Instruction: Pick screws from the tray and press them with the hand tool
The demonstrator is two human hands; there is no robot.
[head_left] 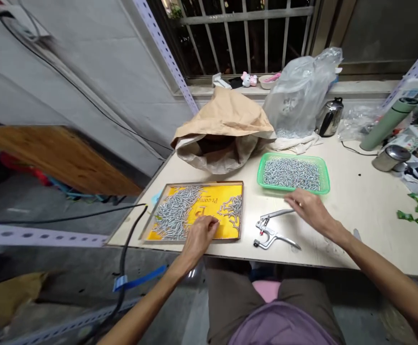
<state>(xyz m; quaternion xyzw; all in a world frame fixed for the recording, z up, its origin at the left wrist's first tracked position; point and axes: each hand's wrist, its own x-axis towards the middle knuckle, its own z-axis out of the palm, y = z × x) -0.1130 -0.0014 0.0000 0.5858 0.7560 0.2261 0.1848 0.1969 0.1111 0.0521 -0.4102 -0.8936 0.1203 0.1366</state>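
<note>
Your left hand (200, 233) is over the near side of the shallow tray (226, 190) with the yellow bottom, its fingers curled and the thumb drawn in close to the forefinger; whether they pinch anything, I cannot tell. In that tray, a large heap of small metal pieces (178, 213) spreads to the left of your hand, and a smaller cluster (234, 207) lies along the right side. Your right hand (311, 208) is just on the near side of the green basket (324, 177), fingers bent together at the far handle end of the metal pliers (270, 235); I cannot tell whether they touch that handle or grip a piece. The pliers lie on the table (355, 206) between your hands, handles spread and pointing right. The basket is filled with more metal pieces of the same sort. On the far side of the tray, a brown paper bag (226, 110) lies with its mouth toward you; to its right stands a clear plastic bag (295, 91), beside a metal pot (331, 117).
</note>
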